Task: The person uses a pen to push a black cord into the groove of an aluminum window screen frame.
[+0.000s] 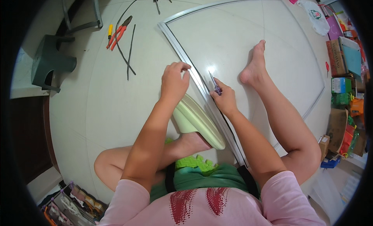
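Note:
An aluminium screen frame [180,51] lies on the floor, with a dark strip along its near left bar. My left hand [175,80] is at that bar, its fingers bent and their tips on the bar's edge. Just inside the frame, my right hand [225,97] is closed round a slim pointed metal tool [214,84] with a purplish handle; its tip points up and away from me. The exact kind of tool is too small to tell. A pale green slipper [200,121] on my left foot lies against the outside of the bar.
Red-handled pliers [121,31], a yellow-handled screwdriver [110,31] and black strips [131,51] lie at the far left. Another screwdriver [155,0] is beyond. A dark green stool [52,62] stands left; boxes [338,56] and bags line the right. My bare right foot [254,66] rests within the frame.

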Demonstrator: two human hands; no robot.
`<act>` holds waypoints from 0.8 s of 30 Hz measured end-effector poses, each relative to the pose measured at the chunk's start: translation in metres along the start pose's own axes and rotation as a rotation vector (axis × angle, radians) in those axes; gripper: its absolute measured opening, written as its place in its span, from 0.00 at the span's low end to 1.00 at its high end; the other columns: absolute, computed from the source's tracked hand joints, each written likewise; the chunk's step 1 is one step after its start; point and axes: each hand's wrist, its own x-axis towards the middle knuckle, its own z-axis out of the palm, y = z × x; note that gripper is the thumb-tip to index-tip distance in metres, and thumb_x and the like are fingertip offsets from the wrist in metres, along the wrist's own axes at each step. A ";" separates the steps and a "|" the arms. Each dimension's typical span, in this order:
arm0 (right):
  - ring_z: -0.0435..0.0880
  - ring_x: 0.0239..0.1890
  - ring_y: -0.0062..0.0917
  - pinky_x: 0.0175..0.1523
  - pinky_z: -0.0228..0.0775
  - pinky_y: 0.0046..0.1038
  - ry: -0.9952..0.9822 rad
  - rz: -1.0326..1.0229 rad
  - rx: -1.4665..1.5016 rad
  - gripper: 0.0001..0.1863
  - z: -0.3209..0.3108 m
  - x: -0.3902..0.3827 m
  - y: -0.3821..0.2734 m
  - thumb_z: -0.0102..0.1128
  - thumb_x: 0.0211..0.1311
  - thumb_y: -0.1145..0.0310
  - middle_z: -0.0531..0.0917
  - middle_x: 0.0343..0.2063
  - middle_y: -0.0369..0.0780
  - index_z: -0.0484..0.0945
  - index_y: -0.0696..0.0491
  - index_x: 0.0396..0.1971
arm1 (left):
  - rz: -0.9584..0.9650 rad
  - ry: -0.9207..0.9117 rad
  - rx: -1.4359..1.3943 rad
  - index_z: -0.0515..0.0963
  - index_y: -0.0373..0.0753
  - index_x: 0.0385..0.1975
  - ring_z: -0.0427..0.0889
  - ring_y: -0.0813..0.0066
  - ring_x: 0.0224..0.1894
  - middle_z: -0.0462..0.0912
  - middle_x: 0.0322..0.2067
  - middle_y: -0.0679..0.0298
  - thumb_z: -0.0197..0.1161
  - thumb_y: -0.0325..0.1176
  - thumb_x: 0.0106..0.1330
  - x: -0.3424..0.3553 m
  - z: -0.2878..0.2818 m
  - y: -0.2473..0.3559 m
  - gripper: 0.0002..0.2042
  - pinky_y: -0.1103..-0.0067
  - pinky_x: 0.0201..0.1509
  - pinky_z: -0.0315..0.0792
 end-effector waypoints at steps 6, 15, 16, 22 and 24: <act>0.83 0.35 0.41 0.44 0.73 0.37 -0.081 0.276 0.031 0.29 0.000 -0.018 -0.009 0.67 0.48 0.68 0.83 0.29 0.48 0.73 0.56 0.54 | -0.114 -0.155 0.270 0.79 0.38 0.37 0.81 0.56 0.35 0.83 0.30 0.57 0.59 0.30 0.57 -0.048 0.040 0.031 0.09 0.67 0.42 0.73; 0.81 0.26 0.32 0.35 0.71 0.31 -0.116 0.119 0.354 0.12 -0.001 -0.020 0.018 0.63 0.52 0.69 0.81 0.22 0.44 0.75 0.59 0.34 | -0.449 -0.074 0.235 0.67 0.34 0.47 0.82 0.53 0.35 0.83 0.28 0.55 0.60 0.32 0.58 -0.037 0.084 0.030 0.18 0.64 0.44 0.72; 0.81 0.25 0.32 0.34 0.71 0.31 -0.148 0.111 0.392 0.11 0.000 -0.017 0.023 0.62 0.54 0.69 0.81 0.21 0.44 0.76 0.59 0.33 | -0.449 -0.078 0.239 0.68 0.34 0.46 0.82 0.55 0.34 0.83 0.27 0.55 0.61 0.32 0.58 -0.035 0.086 0.026 0.18 0.65 0.43 0.73; 0.81 0.24 0.31 0.33 0.69 0.31 -0.191 0.139 0.296 0.13 -0.011 0.016 0.026 0.50 0.63 0.65 0.79 0.18 0.43 0.77 0.59 0.34 | -0.365 0.013 0.255 0.74 0.34 0.38 0.82 0.66 0.26 0.82 0.21 0.60 0.64 0.32 0.56 -0.033 0.097 0.013 0.13 0.73 0.32 0.73; 0.81 0.27 0.36 0.36 0.70 0.34 -0.220 0.154 0.228 0.14 -0.012 0.025 0.015 0.49 0.63 0.65 0.81 0.22 0.46 0.78 0.56 0.41 | -0.397 -0.008 0.237 0.75 0.34 0.35 0.81 0.69 0.23 0.82 0.20 0.60 0.63 0.33 0.57 -0.026 0.096 -0.001 0.11 0.75 0.29 0.73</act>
